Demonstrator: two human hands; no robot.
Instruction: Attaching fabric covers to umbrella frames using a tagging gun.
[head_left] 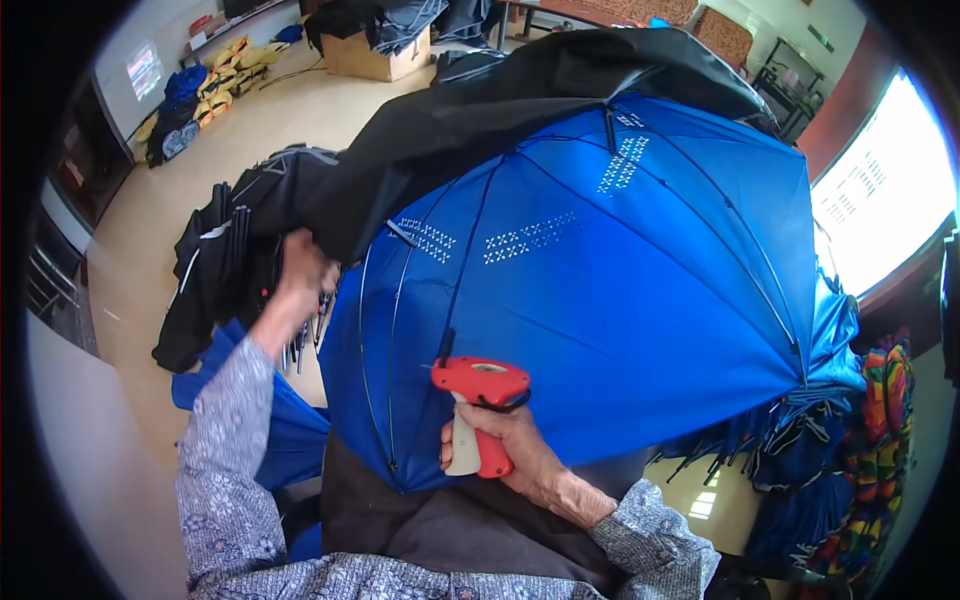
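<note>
In my right hand is a red and white tagging gun [483,385], its nose pointing up and left. The fingers of my right hand [510,437] wrap round its grip. Behind the gun spreads an opened umbrella canopy [600,290], blue with dark ribs and rows of small pale marks. Black fabric [440,130] drapes over its far side. My left hand [303,268] is at the canopy's left edge, beside the black fabric. Its fingers are curled and somewhat blurred; what they pinch is too small to make out.
Folded black umbrellas [225,235] are piled at the left. Dark and blue umbrellas [800,460] lie at the right, next to a rainbow-coloured one [885,420]. A cardboard box [375,55] holding dark fabric stands on the floor behind. Yellow and blue bundles [215,90] lie by the far-left wall.
</note>
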